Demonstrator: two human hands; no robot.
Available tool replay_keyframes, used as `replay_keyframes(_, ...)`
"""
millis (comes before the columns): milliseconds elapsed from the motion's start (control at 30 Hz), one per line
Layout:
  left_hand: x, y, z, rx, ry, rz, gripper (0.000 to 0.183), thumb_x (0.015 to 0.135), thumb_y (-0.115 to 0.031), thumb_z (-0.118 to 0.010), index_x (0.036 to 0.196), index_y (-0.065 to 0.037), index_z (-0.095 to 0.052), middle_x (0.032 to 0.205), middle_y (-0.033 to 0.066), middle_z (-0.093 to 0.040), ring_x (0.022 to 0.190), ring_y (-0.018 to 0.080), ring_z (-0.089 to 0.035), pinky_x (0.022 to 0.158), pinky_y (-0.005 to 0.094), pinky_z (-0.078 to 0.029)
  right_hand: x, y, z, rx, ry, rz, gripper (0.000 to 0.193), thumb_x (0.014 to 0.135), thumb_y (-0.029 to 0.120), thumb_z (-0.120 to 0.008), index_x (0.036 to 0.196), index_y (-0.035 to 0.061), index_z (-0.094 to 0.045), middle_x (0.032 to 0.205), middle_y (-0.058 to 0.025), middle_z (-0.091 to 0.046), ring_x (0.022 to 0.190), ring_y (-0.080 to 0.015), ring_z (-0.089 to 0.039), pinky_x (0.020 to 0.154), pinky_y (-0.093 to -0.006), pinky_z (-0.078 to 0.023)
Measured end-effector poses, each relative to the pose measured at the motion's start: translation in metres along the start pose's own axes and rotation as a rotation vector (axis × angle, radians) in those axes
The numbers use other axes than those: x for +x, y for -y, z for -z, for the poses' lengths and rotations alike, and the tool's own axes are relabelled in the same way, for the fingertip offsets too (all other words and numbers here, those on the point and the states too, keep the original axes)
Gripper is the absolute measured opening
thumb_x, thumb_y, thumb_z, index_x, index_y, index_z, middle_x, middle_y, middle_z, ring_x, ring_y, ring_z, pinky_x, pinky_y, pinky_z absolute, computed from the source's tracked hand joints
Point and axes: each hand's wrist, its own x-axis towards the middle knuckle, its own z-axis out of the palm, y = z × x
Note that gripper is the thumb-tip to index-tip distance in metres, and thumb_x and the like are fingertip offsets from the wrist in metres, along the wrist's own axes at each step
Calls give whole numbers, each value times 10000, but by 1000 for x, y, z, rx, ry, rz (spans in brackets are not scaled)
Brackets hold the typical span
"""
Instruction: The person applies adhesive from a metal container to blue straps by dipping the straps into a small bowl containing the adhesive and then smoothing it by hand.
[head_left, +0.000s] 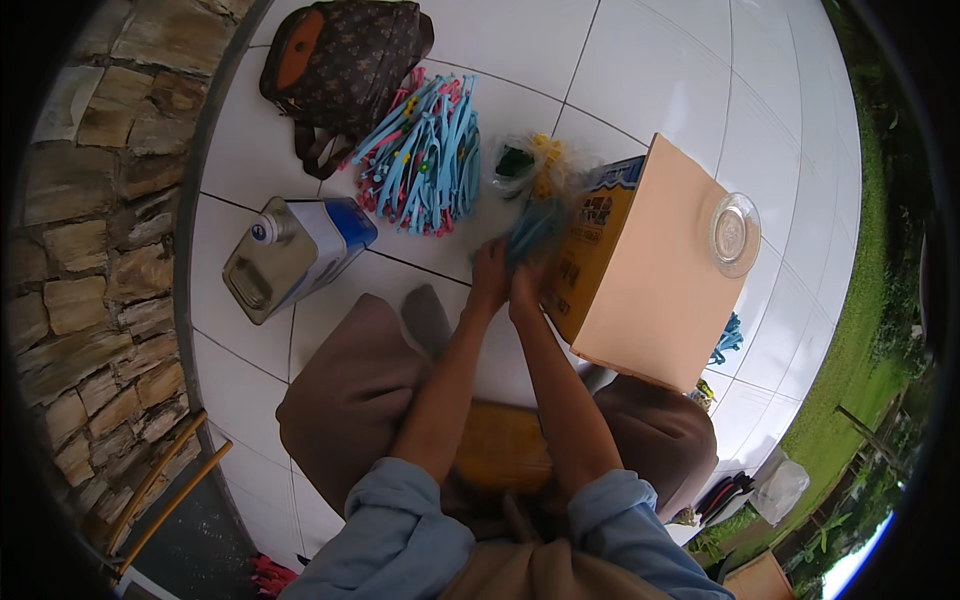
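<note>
In front of me, my left hand (pixel 489 276) and my right hand (pixel 530 284) are side by side. Both are closed around a blurred bunch of light-blue strips (pixel 536 228); the fingers are partly hidden and smeared by motion. Just beyond them lies a clear plastic bag (pixel 548 160) with yellow and dark green pieces in or under it. To the left of the hands, a large pile of light-blue and pink strips (pixel 425 160) with small coloured bits spreads over the white tiles. A cardboard-topped box (pixel 655 265) stands close against my right hand's side.
A round clear glass dish (pixel 735 235) rests on the box. On the left stand a metal can (pixel 290 255) and a brown patterned backpack (pixel 345 70), near a stone wall (pixel 90 240). More blue strips (pixel 727 338) lie behind the box. Grass (pixel 850 370) borders the tiles at right.
</note>
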Motion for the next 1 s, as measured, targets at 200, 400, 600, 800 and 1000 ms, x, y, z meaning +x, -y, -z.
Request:
replay_keyframes(200,16,-38,29,-549,-233,286,402,851,-134,-545,1243,-96,-466,1181,147,-498,1059,273,-525,909,359,-402,-41,33,9,-88,-3,38,382,901,78,-412,1267,-19,-366,1299,-193,-403,1164,-286,-443,991,-356,-337)
replay_keyframes(400,26,-151,124,-1376,-308,535,313,910,-227,-490,1198,-105,-504,1125,57,-531,991,151,-540,895,296,-411,-134,119,92,174,600,373,263,930,180,-480,1137,21,-447,1043,-118,-573,951,-183,-578,860,-315,-437)
replay_keyframes(600,-17,-248,178,-801,214,-312,223,939,-166,-480,1108,-24,-514,982,52,-571,881,114,-550,813,246,-443,-184,157,238,-220,71,1038,153,922,126,-497,1015,8,-529,827,-126,-629,771,-185,-635,711,-291,-486)
replay_keyframes(800,-20,-283,124,-714,429,-368,182,935,-142,-479,1050,-18,-548,903,46,-582,838,110,-552,770,239,-451,-139,120,337,344,-280,761,156,919,118,-471,1004,4,-537,818,-120,-635,734,-156,-617,654,-259,-496)
replay_keyframes(1000,-52,-350,37,-616,631,-379,182,929,-146,-479,1012,-19,-578,848,45,-579,785,111,-554,749,247,-465,-147,99,369,256,-315,794,195,878,85,-463,1045,21,-539,798,-121,-644,695,-161,-629,640,-272,-495)
